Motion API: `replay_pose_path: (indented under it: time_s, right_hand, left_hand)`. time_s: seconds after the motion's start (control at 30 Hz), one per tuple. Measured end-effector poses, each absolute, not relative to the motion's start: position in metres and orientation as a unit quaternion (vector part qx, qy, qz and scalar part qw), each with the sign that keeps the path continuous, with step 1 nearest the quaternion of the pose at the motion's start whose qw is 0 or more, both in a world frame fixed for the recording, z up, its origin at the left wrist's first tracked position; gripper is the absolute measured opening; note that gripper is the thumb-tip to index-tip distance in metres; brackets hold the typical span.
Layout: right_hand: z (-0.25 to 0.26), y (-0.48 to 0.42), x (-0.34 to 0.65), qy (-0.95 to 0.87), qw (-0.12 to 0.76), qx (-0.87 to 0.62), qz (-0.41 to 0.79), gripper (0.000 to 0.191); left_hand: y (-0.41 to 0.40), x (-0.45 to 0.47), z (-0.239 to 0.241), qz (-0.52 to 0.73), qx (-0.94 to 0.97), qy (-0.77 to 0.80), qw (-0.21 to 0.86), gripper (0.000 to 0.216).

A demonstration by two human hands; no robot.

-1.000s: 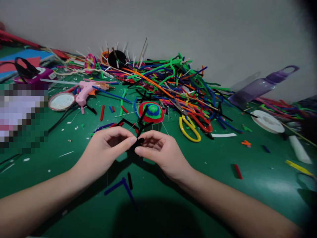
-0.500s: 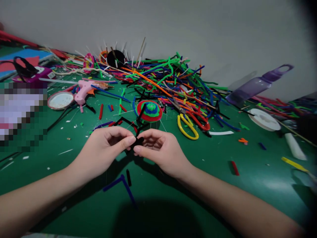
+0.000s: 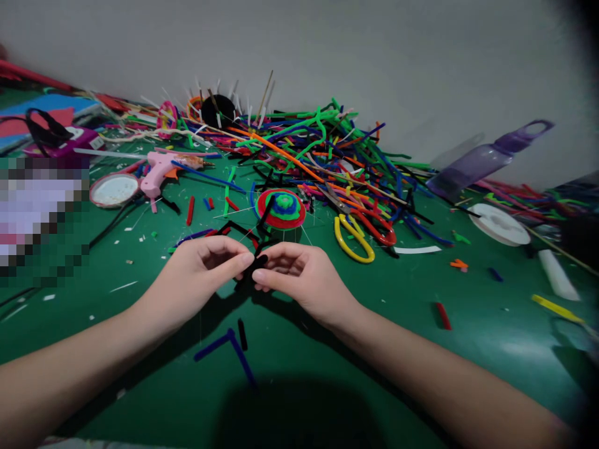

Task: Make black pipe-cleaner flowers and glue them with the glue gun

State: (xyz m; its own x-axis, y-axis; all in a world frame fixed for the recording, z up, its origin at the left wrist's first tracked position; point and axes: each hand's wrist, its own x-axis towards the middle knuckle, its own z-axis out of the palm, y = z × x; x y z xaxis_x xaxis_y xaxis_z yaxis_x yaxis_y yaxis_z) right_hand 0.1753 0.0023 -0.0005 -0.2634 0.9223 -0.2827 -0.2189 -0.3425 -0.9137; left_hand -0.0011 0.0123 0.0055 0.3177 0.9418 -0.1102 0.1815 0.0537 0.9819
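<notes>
Between my fingertips is a bent black pipe cleaner piece, held above the green table. My left hand pinches it from the left, thumb against forefinger. From the right, my right hand closes thumb and fingers on the same piece; the exact contact is partly hidden. Just beyond the fingers lies a round disc of coiled pipe cleaner, red outside with blue and green rings. Below my hands on the table are a bent dark blue pipe cleaner and a short black piece.
A tangled heap of coloured pipe cleaners lies at the back. Scissors rest right of the disc. A pink glue gun lies at left near a white dish. A purple bottle leans by the wall.
The black piece has tilted slightly between my fingers, and its right end sits a little higher. Both hands otherwise keep nearly the same place.
</notes>
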Motion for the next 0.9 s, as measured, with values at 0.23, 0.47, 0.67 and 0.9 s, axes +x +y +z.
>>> replay_pose_path:
  time_s: [0.23,0.47,0.67,0.9]
  right_hand:
    - [0.0,0.0011,0.178,-0.469,0.447,-0.468,0.6,0.027]
    - [-0.0015,0.0016,0.1765,-0.42,0.498,-0.453,0.609,0.025]
    - [0.0027,-0.0026,0.1775,-0.51,0.459,-0.473,0.553,0.012]
    - [0.0047,-0.0056,0.1781,-0.622,0.432,-0.483,0.44,0.007]
  left_hand:
    - [0.0094,0.0019,0.0048,0.409,0.542,0.474,0.561,0.032]
    - [0.0073,0.0043,0.0076,0.4,0.519,0.473,0.589,0.02]
    - [0.0076,0.0019,0.0102,0.398,0.577,0.491,0.518,0.013]
    - [0.0062,-0.0019,0.012,0.379,0.69,0.472,0.395,0.015]
